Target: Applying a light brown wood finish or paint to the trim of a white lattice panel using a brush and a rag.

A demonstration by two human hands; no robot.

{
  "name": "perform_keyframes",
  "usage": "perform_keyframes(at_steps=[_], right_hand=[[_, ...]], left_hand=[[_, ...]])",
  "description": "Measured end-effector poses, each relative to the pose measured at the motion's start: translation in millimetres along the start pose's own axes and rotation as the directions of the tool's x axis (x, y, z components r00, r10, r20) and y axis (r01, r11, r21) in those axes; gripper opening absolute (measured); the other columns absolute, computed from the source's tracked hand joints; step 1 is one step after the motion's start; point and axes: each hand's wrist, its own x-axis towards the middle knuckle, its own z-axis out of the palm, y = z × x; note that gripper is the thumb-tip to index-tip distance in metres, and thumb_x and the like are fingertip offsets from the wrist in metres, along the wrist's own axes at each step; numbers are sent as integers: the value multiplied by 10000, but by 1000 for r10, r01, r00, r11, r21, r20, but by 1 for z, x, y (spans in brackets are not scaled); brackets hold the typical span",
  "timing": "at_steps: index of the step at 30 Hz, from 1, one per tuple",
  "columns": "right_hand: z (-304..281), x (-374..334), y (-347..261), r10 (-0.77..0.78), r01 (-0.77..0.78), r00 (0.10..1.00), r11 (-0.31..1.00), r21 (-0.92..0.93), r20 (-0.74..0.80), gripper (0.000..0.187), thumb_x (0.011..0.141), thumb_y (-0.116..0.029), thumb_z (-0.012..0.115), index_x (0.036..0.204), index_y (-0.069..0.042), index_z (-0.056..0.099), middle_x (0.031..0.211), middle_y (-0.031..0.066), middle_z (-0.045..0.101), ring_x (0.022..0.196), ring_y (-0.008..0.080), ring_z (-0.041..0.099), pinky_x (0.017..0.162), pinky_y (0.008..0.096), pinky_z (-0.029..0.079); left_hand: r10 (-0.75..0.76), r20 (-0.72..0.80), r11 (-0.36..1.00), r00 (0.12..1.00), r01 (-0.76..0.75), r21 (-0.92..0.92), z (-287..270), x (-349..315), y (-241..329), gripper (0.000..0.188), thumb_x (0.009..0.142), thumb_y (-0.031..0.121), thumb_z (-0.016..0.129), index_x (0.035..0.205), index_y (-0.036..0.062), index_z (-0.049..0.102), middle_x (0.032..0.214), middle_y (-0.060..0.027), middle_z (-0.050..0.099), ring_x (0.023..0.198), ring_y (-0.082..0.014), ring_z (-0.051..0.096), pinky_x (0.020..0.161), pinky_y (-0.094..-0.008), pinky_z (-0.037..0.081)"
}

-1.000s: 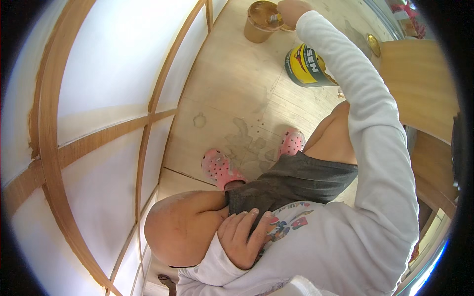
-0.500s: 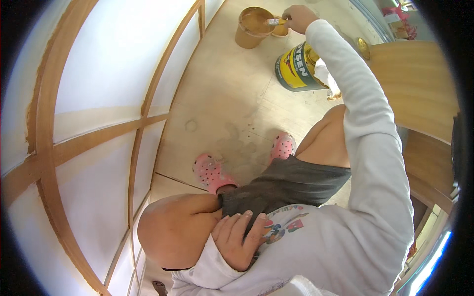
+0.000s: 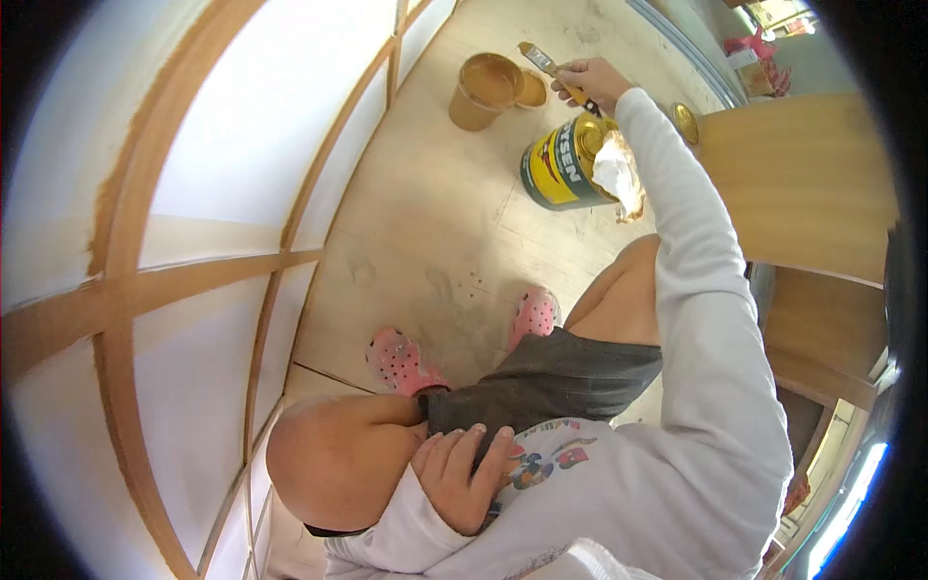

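My right hand is closed around the handle of a paintbrush, whose tan-coated bristles point up and to the left. Just left of it stands a plastic tub of brown paint, with a smaller round brown-coated piece, perhaps its lid, against it. The brush is held apart from the tub. Below my right hand is a large green and yellow paint can, with a crumpled white cloth at its top edge. My left hand lies across my lap, fingers stretched out, holding nothing.
A white-panelled partition with brown wooden strips runs along the left. A round gold lid lies beyond my right forearm, near a light wooden panel. My pink clogs rest on the stained floor. Red and white bundles lie far right.
My right hand has drawn the brush away from the tub, and the bristles have swung upward. My left hand stays on my lap. The whole view has shifted slightly.
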Motion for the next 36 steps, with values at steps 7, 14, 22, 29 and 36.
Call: perform_keyframes(at_steps=[7,14,22,29,36], right_hand=[[27,-37,-52,-89,108,994,612,784,-67,322,902,-154,565,1172,19,549,1047,90,632,892,159,587,801,312,487],[74,-68,-127,-229,322,945,501,804,-236,334,839,-78,647,1141,28,554,1048,95,633,877,146,605,767,281,507],[77,-65,-184,-233,547,834,458,701,-500,370,774,-90,709,1079,80,587,962,129,659,792,154,636,650,264,529],[76,-63,-197,-211,565,817,478,673,-536,379,766,-91,713,1075,88,586,967,146,660,800,164,642,646,268,542],[77,-61,-206,-186,577,805,468,670,-564,396,760,-111,721,1069,96,586,955,157,656,801,181,645,635,277,552]], left_hand=[[78,-16,993,997,-79,-92,7,-4,-13,604,607,242,739,1151,42,573,965,-169,607,786,-301,604,671,-409,482],[77,-52,992,996,-81,-97,6,-9,-15,580,627,239,747,1152,58,579,966,-151,607,796,-297,598,664,-404,475],[87,-46,992,995,-91,-85,0,-10,-16,585,623,242,748,1150,52,579,974,-151,608,786,-286,606,661,-389,468],[81,-36,991,996,-84,-104,-4,-13,-15,605,624,245,745,1160,30,565,971,-163,614,792,-292,616,675,-393,472],[72,1,992,997,-72,-102,-6,-13,-14,594,636,263,740,1159,37,571,985,-159,614,815,-292,612,708,-397,467]])
